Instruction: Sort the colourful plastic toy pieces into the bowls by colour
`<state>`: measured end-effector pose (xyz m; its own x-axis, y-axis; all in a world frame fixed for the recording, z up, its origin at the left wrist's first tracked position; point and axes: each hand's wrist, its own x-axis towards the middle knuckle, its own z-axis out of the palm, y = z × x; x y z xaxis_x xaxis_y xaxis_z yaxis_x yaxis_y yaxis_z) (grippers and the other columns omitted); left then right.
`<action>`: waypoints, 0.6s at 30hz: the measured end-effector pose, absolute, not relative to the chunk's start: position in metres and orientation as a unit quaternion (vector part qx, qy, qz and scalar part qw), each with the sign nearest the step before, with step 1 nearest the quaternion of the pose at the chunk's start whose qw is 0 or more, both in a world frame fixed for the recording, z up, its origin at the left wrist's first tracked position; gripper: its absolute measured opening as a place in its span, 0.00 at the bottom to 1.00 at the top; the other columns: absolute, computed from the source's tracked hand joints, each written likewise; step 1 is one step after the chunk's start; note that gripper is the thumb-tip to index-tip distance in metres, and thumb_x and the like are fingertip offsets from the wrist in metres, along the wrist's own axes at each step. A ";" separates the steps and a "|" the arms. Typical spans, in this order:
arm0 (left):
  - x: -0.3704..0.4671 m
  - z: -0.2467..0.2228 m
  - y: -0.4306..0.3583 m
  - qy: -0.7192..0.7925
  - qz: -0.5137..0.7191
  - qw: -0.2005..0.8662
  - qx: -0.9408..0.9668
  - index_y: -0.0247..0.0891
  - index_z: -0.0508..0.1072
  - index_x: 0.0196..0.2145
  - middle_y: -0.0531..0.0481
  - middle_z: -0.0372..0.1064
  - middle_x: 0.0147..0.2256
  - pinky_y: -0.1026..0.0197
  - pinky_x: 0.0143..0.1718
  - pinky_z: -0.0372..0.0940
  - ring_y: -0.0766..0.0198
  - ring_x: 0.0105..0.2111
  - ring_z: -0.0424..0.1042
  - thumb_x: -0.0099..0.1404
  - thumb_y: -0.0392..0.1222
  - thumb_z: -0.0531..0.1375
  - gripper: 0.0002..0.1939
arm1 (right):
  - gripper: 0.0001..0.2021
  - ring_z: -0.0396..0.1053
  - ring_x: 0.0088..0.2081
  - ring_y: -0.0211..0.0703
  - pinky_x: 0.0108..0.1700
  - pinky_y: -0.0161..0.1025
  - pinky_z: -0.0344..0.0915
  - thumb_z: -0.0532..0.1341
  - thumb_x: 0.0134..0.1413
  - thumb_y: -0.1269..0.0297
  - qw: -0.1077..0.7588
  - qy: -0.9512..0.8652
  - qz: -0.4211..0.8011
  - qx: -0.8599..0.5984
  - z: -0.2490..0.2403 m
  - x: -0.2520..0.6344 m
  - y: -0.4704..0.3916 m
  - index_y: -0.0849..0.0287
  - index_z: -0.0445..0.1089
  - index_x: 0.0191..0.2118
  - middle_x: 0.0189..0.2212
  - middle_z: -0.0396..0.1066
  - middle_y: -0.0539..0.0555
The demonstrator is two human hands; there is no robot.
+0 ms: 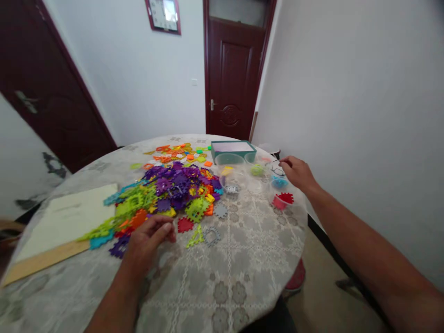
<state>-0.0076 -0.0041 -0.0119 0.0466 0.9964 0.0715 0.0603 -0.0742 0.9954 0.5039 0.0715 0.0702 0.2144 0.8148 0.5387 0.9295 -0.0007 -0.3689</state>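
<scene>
My left hand (151, 238) rests at the near edge of a big pile of plastic puzzle-edged pieces (173, 185), thumb and fingers curled together; whatever lies between them is hidden. Close to its fingertips are a red square piece (185, 225), a lime triangular piece (196, 237) and a grey ring-shaped piece (211, 236). Out to the right, my right hand (298, 172) is closed in a pinch above the clear bowls. Beside its fingertips shows a thin dark curved outline, too small to name. Below it, one bowl holds blue pieces (279, 181) and another red pieces (284, 200).
Other clear bowls hold yellow, grey and lime pieces (257, 169). Behind them stands a green-edged box (233, 147). A pale board (72, 217) and a wooden strip (46, 261) lie at left. The patterned tablecloth (239, 263) covers a round table; a wall is close at right.
</scene>
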 end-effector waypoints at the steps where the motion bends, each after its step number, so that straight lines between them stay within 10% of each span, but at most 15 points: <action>1: -0.007 -0.011 -0.006 0.472 0.521 0.474 0.530 0.38 0.75 0.39 0.51 0.74 0.28 0.57 0.34 0.73 0.60 0.28 0.75 0.60 0.51 0.68 0.15 | 0.15 0.75 0.41 0.47 0.47 0.41 0.67 0.56 0.65 0.61 0.343 -0.655 -0.065 -0.671 0.068 0.485 0.061 0.58 0.77 0.48 0.42 0.80 0.57; 9: -0.029 0.020 -0.015 0.590 0.677 0.140 0.418 0.37 0.74 0.44 0.48 0.76 0.38 0.58 0.44 0.72 0.59 0.38 0.77 0.66 0.46 0.61 0.12 | 0.16 0.74 0.46 0.47 0.51 0.45 0.70 0.58 0.67 0.60 0.153 -0.882 0.160 -0.416 0.013 0.318 -0.016 0.55 0.70 0.57 0.53 0.72 0.60; 18: -0.117 0.013 -0.028 0.769 0.312 -0.009 0.558 0.34 0.69 0.60 0.34 0.71 0.56 0.47 0.61 0.63 0.47 0.58 0.70 0.69 0.45 0.55 0.25 | 0.20 0.72 0.52 0.55 0.56 0.51 0.68 0.62 0.62 0.61 0.070 -0.906 0.178 -0.377 -0.012 0.265 -0.006 0.55 0.69 0.59 0.57 0.68 0.63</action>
<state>-0.1170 -0.0282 0.0129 -0.3764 0.8530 0.3615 0.8638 0.1819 0.4699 0.2646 -0.0064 -0.0115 -0.7061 0.7081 -0.0078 0.6586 0.6527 -0.3745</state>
